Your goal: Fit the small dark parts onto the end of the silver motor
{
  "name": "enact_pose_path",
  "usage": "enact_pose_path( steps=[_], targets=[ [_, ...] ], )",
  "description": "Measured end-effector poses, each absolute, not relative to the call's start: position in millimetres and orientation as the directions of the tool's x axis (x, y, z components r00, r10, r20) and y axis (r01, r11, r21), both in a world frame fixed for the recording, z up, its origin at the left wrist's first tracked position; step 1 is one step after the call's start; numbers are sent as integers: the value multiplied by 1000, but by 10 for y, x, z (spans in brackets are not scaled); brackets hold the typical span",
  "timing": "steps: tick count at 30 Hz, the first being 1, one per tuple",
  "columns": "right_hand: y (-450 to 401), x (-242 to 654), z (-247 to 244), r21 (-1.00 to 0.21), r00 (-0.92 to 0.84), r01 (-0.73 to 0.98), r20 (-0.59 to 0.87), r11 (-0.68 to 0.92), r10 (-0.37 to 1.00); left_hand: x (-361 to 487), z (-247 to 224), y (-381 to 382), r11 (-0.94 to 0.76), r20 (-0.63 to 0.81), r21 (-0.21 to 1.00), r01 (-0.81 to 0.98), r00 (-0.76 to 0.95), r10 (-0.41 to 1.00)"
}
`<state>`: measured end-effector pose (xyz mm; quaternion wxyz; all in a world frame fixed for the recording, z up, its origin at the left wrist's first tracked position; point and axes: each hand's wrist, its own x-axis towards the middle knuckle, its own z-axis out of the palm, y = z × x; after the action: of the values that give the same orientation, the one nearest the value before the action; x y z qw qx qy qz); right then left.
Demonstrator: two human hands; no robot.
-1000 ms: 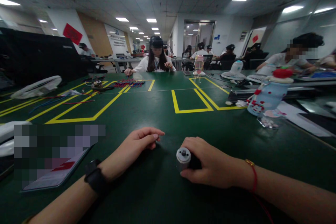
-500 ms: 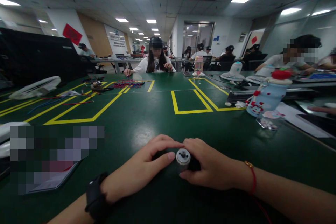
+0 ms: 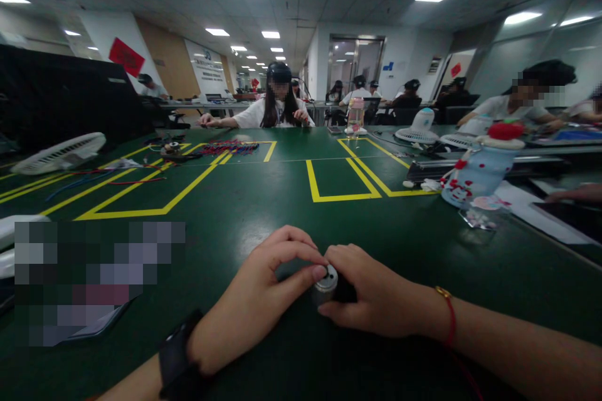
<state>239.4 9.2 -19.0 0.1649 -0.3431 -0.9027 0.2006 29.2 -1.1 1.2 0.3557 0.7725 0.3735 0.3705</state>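
Note:
A small silver cylinder [image 3: 325, 290] with dark holes in its round top stands upright at the near middle of the green table. Around its right side my right hand [image 3: 371, 291] is closed, thumb in front and fingers behind. My left hand [image 3: 273, 282] reaches over from the left, its thumb and index fingertip pinched together at the middle of the cylinder's top, where they cover the small shaft. The left wrist has a black watch, the right a red cord.
Yellow tape [image 3: 348, 198] marks boxes on the table [image 3: 263, 213]. Bundled red and blue wires [image 3: 230, 148] lie far left of centre. A blue bottle [image 3: 484, 169] stands at right, a white fan [image 3: 61, 153] at left. A person [image 3: 277, 100] sits opposite.
My left hand has moved up and right; its thumb and index finger, apart before, have closed over the cylinder's top. The person opposite has stretched an arm farther left.

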Motion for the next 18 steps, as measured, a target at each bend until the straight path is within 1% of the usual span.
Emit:
enact_pose_path(
  steps=[3,6,8,9,11,12,14,18],
  targets=[
    [87,2396,-172,-478,-704,561,153,676,693,222,28,15,-449,309,841,301,414,857],
    [79,2405,-148,-500,-703,556,144,664,697,108,22,82,-419,278,848,325,399,874],
    [75,2411,-135,-511,-701,558,132,654,701,27,-3,145,-406,231,844,351,444,865],
    [74,2414,-131,-514,-701,559,127,651,702,-10,-21,178,-398,185,837,376,490,852],
    [75,2418,-128,-516,-701,560,121,647,703,-69,-64,234,-404,96,812,420,588,803],
    [76,2420,-130,-517,-700,562,119,645,705,-88,-85,254,-421,73,796,434,623,779],
    [80,2422,-136,-521,-697,564,117,641,708,-107,-118,273,-457,56,763,456,659,750],
    [81,2425,-138,-527,-701,556,118,643,703,-100,-139,267,-506,49,694,512,668,743]
  ],
)
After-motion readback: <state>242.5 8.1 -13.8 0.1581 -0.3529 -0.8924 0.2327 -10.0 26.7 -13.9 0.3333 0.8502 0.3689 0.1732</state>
